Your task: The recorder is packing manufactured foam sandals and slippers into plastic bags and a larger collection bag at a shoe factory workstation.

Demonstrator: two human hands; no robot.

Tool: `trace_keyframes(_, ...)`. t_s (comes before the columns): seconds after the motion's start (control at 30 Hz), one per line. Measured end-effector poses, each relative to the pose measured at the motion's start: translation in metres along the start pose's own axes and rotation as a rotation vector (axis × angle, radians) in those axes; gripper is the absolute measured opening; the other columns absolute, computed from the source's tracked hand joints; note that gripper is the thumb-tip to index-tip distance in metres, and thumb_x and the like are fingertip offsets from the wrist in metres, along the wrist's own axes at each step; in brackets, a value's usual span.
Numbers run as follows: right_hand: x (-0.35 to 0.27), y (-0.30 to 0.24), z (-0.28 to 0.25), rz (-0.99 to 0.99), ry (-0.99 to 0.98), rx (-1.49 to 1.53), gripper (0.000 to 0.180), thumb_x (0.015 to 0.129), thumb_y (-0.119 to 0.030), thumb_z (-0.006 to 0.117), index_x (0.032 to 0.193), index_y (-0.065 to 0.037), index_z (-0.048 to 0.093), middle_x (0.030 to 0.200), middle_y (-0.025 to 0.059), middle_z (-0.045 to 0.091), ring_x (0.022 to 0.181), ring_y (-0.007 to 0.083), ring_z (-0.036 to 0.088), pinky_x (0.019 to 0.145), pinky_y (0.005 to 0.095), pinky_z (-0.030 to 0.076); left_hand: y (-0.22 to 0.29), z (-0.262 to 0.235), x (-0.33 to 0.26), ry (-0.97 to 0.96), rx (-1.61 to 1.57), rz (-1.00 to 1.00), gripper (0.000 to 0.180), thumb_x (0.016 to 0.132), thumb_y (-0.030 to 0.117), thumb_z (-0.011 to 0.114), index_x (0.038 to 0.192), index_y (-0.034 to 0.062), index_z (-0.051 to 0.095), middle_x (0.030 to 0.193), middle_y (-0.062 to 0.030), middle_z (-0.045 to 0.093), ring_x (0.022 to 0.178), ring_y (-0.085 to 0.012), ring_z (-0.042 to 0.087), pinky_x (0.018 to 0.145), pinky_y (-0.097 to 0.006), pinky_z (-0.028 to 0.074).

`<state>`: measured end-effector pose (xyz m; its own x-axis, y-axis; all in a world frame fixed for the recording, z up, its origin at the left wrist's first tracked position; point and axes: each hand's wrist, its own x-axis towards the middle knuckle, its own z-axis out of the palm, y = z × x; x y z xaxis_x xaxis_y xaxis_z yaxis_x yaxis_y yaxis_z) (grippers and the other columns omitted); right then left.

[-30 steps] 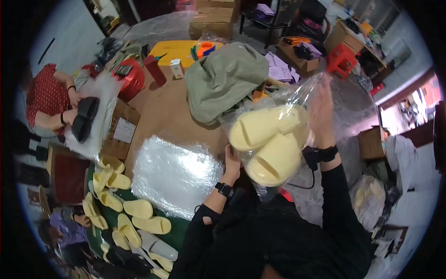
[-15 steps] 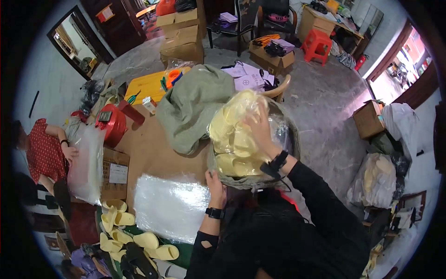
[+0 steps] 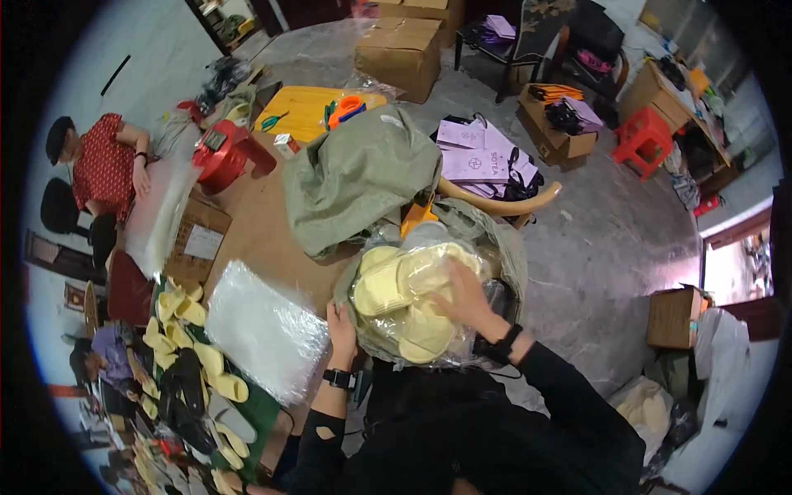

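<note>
Pale yellow slippers (image 3: 381, 290), wrapped in clear plastic, lie in the mouth of a grey-green cloth sack (image 3: 510, 247) in front of me. My right hand (image 3: 469, 299) is on top of them, its thumb and fingers bent around the plastic-wrapped pair. At the sack's near left edge, my left hand (image 3: 341, 332) grips the rim, with most of its fingers hidden by the cloth. The loose upper part of the sack (image 3: 359, 177) is draped over the table just beyond. More slippers in plastic show beneath the top ones.
A stack of clear plastic bags (image 3: 264, 326) lies left of my left hand. Beyond are a red machine (image 3: 227, 153), a yellow board (image 3: 305, 111) and lilac bags (image 3: 483, 161). Loose slippers (image 3: 177, 318) cover the lower left. A person in red (image 3: 107, 161) sits at left.
The plastic-wrapped slippers now sit lower and nearer me in the sack, and my right hand has come down with them. My left hand still holds the rim. The view has turned.
</note>
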<state>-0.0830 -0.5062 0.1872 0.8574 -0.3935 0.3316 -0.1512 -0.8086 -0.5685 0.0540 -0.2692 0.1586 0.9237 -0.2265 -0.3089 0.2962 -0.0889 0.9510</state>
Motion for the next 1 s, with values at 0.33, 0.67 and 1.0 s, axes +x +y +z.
trace_keyframes(0.33,0.006,-0.011,0.064,-0.323,-0.502,-0.19,0.026,0.078,-0.024,0.058,0.097,-0.006,0.055,0.09,0.0076,0.055,0.086,0.0258,0.054,0.063,0.0369,0.048,-0.006,0.001,-0.02,-0.143,0.706,0.372,0.02,0.091,0.013,0.049,0.105,0.0008,0.053,0.088,-0.0264,0.061,0.081,-0.038,0.06,0.069,-0.04,0.046)
trace_keyframes(0.67,0.11,0.069,-0.014,0.177,-0.661,0.482,0.034,0.076,-0.02,0.057,0.106,-0.007,0.064,0.102,0.0158,0.065,0.086,0.0313,0.062,0.076,0.036,0.049,-0.003,0.002,-0.059,-0.483,0.991,0.318,0.03,0.082,0.017,0.056,0.111,0.011,0.056,0.07,-0.023,0.06,0.068,-0.04,0.06,0.061,-0.048,0.048)
trace_keyframes(1.0,0.154,0.152,0.098,0.298,-0.698,-0.279,0.05,0.078,-0.013,0.049,0.127,-0.002,0.043,0.123,0.0224,0.052,0.11,0.0378,0.053,0.091,0.0424,0.044,-0.035,-0.017,-0.098,-0.492,0.921,0.286,0.026,0.081,0.014,0.058,0.106,0.018,0.054,0.067,-0.02,0.058,0.066,-0.04,0.059,0.055,-0.049,0.046)
